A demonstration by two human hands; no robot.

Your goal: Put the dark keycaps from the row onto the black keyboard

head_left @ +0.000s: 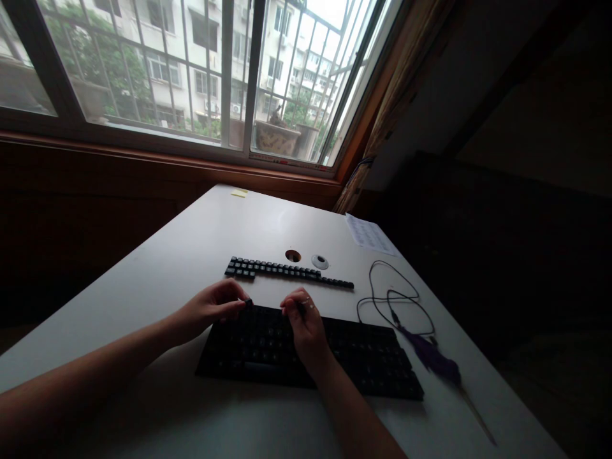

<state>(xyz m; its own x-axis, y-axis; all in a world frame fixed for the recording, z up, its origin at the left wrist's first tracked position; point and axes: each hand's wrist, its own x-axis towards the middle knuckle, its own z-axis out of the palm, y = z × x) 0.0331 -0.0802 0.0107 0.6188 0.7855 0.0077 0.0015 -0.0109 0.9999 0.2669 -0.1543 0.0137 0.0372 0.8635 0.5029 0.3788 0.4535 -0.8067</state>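
A black keyboard [268, 357] lies on the white table in front of me, partly covered by my hands. Between the thumb and fingertips of my left hand [215, 306] is a small black keycap [248, 303], held just above the keyboard's upper left edge. My right hand [305, 322] is over the keyboard's upper middle, its fingers curled and pinched together. Whatever it holds is too dark and small to make out. Behind the keyboard, loose black keycaps [272, 268] are lined up in rows on the table.
A thin black cable [387, 298] loops at the right, beside a purple feather-like item [433, 357] with a pale stick. Farther back are a round table hole [293, 255], its grey cover [320, 262], a printed sheet [370, 234] and a yellow strip [239, 192].
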